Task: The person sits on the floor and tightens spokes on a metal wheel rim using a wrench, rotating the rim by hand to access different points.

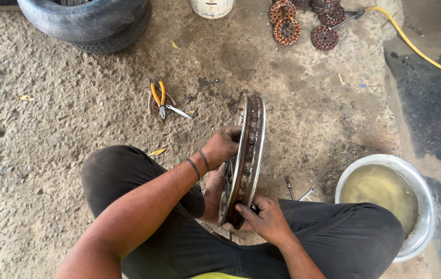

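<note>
left hand (pixel 223 145) clamped on upright rusty wheel rim (pixel 249 155); right hand (pixel 266 217) pinching its lower edge, pliers (pixel 159 98) beyond the fingers.

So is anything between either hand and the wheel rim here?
Nothing visible. The left hand grips the upright rim at its side edge, and the right hand touches its lower end, fingers on the inner channel. The pliers lie apart on the ground.

Spoked wheel rim (pixel 247 155) — rusted inner channel, chrome edges — stood upright on edge on the concrete floor, between the knees, gripped at top and bottom.
</note>
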Motion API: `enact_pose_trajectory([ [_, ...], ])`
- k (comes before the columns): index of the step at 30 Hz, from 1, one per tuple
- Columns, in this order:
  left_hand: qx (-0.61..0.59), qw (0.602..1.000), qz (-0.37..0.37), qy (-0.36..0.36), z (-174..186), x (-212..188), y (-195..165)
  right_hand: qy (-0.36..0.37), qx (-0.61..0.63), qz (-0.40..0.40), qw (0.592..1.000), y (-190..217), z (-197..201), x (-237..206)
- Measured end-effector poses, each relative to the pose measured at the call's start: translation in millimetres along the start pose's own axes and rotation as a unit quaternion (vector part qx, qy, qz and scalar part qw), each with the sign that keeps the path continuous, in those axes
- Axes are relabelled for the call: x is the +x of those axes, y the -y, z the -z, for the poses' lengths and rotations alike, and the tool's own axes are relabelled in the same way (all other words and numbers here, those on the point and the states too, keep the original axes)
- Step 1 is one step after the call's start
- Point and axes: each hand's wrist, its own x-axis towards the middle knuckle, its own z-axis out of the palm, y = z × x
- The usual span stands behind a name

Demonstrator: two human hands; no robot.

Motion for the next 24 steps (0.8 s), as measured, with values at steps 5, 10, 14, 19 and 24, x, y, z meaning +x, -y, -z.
enact_pose_trajectory([
  [5,0.027,0.998,0.05,0.041,9,2,-4,0.011,0.021,-0.013,1.0,-2,-1,1],
  [10,-0.014,1.0,0.01,-0.009,1,-1,-4,0.028,0.008,-0.06,0.998,-3,-2,1],
  [14,-0.02,0.999,0.035,0.015,-2,2,-9,0.03,0.016,-0.045,0.998,-1,0,2],
  [19,0.033,0.998,0.026,0.038,5,0,-9,0.027,0.02,-0.052,0.998,1,0,1],
  [24,0.019,1.0,0.008,-0.011,1,-1,3,0.022,0.0,-0.036,0.999,2,0,-1],
])
